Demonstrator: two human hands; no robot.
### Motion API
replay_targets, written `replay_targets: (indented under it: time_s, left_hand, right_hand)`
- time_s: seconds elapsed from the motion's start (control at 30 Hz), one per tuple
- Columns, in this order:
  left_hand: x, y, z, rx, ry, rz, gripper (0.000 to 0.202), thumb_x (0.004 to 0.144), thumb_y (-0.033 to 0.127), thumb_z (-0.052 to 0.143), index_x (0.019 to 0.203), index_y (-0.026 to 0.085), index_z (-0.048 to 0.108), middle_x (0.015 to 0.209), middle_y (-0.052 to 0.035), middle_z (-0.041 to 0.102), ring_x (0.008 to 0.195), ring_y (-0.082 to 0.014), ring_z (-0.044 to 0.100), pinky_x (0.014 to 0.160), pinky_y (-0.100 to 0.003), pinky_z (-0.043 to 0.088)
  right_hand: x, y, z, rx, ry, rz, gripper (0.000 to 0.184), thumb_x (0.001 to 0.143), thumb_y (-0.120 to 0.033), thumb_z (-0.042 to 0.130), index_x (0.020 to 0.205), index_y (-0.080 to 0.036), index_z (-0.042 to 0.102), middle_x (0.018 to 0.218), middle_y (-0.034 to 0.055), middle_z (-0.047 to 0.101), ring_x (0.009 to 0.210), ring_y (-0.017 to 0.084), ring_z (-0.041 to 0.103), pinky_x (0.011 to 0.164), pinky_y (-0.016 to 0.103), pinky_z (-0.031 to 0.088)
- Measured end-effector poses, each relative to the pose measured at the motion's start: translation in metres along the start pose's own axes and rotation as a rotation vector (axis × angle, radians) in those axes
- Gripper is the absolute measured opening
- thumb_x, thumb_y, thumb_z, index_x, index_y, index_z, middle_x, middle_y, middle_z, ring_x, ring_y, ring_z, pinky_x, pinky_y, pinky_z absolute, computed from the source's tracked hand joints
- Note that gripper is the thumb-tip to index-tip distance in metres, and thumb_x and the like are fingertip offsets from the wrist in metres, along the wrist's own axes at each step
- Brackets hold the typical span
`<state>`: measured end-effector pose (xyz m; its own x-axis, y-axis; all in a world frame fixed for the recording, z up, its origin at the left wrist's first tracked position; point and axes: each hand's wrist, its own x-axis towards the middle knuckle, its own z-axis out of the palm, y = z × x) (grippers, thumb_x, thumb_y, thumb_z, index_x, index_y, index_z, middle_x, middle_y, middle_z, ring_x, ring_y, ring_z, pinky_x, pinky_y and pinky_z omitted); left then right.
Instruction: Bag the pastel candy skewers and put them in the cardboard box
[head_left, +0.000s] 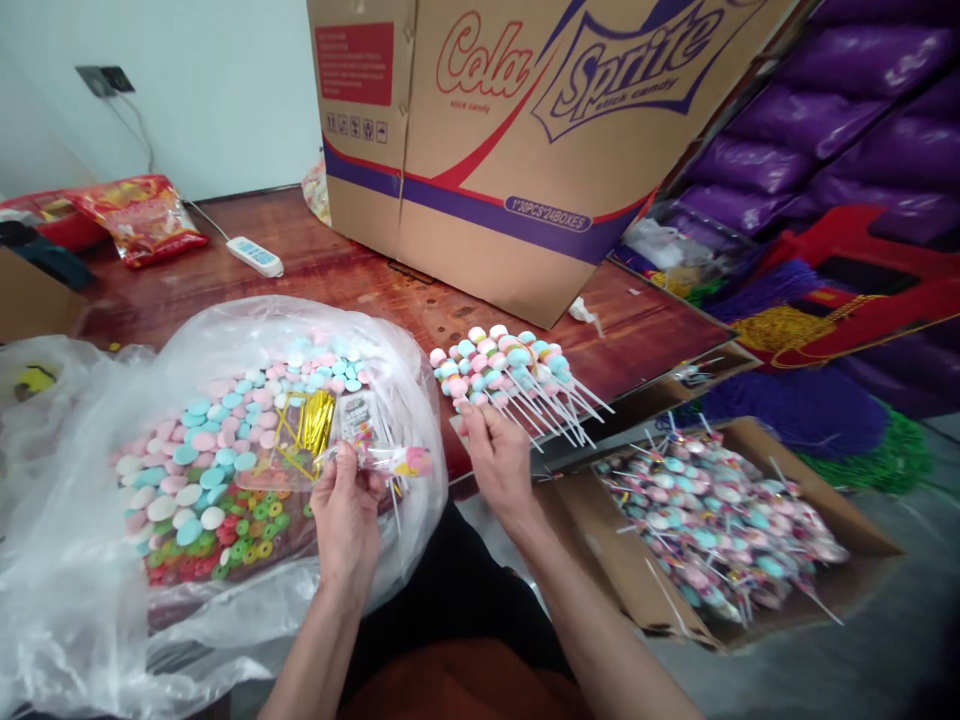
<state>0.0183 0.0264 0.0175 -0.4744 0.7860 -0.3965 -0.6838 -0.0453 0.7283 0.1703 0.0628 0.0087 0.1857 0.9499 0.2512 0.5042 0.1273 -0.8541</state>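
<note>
My left hand (349, 515) is closed, thumb against fingers, on a small clear plastic bag (409, 461) with a pink and yellow print. Just behind it are gold twist ties (315, 422) and a stack of printed bags (358, 418) on a clear tray. Closed in a pinch, my right hand (496, 462) is at the near left edge of a pile of candy sticks (510, 365). Pink, blue and white candies are threaded on their white sticks. What its fingertips grip is hidden.
Loose candies (199, 440) and gummy rings (251, 530) lie in a large plastic bag (225, 320). A carton (480, 215) stands behind. Wrapped candy sticks (720, 520) fill a lower cardboard box (600, 540) at right. A power strip (255, 256) and red snack bag (139, 220) lie back left.
</note>
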Motion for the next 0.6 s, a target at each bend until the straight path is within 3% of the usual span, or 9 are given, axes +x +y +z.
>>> replay_targets:
  time_s: [0.13,0.2,0.3,0.43,0.5,0.6]
  left_hand:
    - [0.004,0.004,-0.002,-0.037,0.019,-0.038,0.04,0.056,0.035,0.09,0.075,0.014,0.062,0.073,0.0035,0.064,0.055,-0.0053,0.052,0.047,-0.018,0.041]
    - [0.005,0.005,-0.002,-0.047,0.02,-0.048,0.041,0.055,0.034,0.091,0.076,0.014,0.062,0.072,0.0044,0.063,0.054,-0.0053,0.052,0.047,-0.018,0.042]
    - [0.007,0.005,-0.004,-0.064,0.048,-0.036,0.041,0.056,0.035,0.09,0.077,0.014,0.061,0.068,0.0049,0.061,0.053,-0.0058,0.052,0.049,-0.019,0.043]
    - [0.013,0.005,-0.005,-0.065,0.069,-0.003,0.038,0.065,0.04,0.085,0.077,0.015,0.06,0.065,0.0038,0.061,0.053,-0.0074,0.054,0.05,-0.02,0.044]
    - [0.017,0.006,-0.006,-0.065,0.06,0.01,0.037,0.068,0.042,0.083,0.078,0.015,0.06,0.065,0.0038,0.061,0.053,-0.0074,0.053,0.051,-0.02,0.044]
    - [0.02,0.008,-0.006,-0.077,0.093,0.025,0.036,0.072,0.044,0.08,0.077,0.016,0.058,0.061,0.0047,0.059,0.053,-0.0073,0.054,0.052,-0.02,0.044]
  right_hand:
    - [0.019,0.011,0.001,-0.613,0.034,-0.108,0.019,0.093,-0.033,0.056,0.089,-0.016,0.063,0.093,0.0117,0.067,0.081,0.022,0.057,0.059,0.028,0.03]
    - [0.023,0.017,0.005,-0.794,-0.031,-0.073,0.017,0.093,-0.03,0.058,0.093,-0.014,0.065,0.094,0.0145,0.068,0.083,0.024,0.059,0.056,0.029,0.027]
    - [0.026,0.023,0.011,-0.863,-0.1,0.013,0.017,0.095,-0.023,0.052,0.092,-0.014,0.066,0.084,0.0127,0.069,0.072,0.022,0.06,0.054,0.029,0.024]
    - [0.019,0.026,0.006,-0.624,0.006,-0.006,0.025,0.096,-0.02,0.045,0.085,-0.015,0.067,0.082,0.0094,0.069,0.069,0.018,0.058,0.057,0.027,0.03]
    - [0.008,0.021,-0.004,-0.35,0.055,-0.057,0.026,0.096,-0.024,0.046,0.083,-0.016,0.066,0.076,0.005,0.065,0.067,0.016,0.056,0.061,0.026,0.036]
    - [-0.016,0.007,-0.026,0.066,-0.013,-0.069,0.022,0.095,-0.03,0.051,0.084,-0.018,0.067,0.066,-0.0015,0.056,0.059,0.012,0.05,0.059,0.023,0.04]
